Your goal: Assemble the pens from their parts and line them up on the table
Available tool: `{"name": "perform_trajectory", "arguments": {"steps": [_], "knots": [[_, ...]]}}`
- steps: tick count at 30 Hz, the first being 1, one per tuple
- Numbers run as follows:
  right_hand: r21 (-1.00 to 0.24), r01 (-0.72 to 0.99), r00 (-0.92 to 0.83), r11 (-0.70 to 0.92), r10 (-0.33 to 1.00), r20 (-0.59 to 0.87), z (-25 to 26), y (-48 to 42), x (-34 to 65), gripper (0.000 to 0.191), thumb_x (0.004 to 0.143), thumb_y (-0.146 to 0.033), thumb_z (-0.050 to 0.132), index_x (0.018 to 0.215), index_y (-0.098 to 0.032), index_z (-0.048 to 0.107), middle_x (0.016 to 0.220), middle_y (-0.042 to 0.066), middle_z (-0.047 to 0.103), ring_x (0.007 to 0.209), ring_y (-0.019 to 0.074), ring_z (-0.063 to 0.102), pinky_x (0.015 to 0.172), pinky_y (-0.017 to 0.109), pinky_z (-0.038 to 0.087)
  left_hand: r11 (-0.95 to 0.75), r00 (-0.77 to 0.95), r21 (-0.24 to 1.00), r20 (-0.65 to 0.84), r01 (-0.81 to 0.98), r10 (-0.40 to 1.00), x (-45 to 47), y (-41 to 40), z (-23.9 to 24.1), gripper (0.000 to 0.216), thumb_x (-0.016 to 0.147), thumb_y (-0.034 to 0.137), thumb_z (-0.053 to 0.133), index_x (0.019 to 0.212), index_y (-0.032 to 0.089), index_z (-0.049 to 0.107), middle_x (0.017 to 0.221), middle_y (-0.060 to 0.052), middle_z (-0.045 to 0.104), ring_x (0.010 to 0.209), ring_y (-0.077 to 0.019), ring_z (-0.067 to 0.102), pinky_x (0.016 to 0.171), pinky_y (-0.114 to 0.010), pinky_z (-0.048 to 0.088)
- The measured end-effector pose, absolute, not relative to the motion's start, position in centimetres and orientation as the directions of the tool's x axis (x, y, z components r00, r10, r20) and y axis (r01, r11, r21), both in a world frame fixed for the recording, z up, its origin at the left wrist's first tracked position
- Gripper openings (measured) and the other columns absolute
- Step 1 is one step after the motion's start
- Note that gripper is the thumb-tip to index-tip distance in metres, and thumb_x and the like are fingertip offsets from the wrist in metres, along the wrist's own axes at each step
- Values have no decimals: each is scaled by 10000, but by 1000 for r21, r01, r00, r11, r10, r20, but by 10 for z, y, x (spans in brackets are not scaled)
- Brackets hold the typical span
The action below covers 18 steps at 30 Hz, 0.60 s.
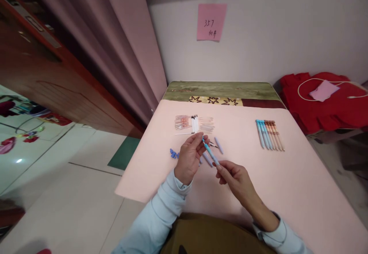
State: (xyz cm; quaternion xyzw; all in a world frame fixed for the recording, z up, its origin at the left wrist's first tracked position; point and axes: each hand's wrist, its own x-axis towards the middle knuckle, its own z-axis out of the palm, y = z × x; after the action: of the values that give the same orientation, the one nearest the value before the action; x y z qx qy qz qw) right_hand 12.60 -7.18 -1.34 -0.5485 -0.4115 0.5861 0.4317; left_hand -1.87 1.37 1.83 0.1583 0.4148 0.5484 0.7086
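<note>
Both my hands hold one light blue pen (211, 153) over the pink table cover (287, 177). My left hand (189, 157) pinches its upper tip end, fingers closed. My right hand (233, 174) grips the lower end, fingers closed. Just beyond my hands lie loose pen parts: pale lavender barrels (219, 145) and small blue caps (173, 154). Farther back sits a row of clear refills and white pieces (194, 124).
A row of finished blue and brown pens (269, 134) lies at the right of the cover. A red cloth with a white cable (324, 100) sits to the right. A pink note (211, 21) hangs on the wall. A curtain and wooden cabinet stand left.
</note>
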Motion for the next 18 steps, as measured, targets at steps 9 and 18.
{"name": "perform_trajectory", "arguments": {"steps": [9,18], "knots": [[-953,-99,-16,-288,958,-288,-11,-72,122,469,774,-617,686,883,-162,704,624,11,625,501,113,549,502,236,461,275,0,735,-350,-619,937,-17,12,18,292,687,276,834,900,138,688,865,-51,729,772,-145,699,812,-303,543],[-965,-128,-27,-231,973,-230,-8,-69,121,423,823,-587,629,807,-167,670,610,-12,592,497,93,532,500,212,451,226,-60,825,-299,-518,952,-11,13,21,334,683,305,842,930,142,686,886,-50,730,766,-140,688,732,-262,540]]}}
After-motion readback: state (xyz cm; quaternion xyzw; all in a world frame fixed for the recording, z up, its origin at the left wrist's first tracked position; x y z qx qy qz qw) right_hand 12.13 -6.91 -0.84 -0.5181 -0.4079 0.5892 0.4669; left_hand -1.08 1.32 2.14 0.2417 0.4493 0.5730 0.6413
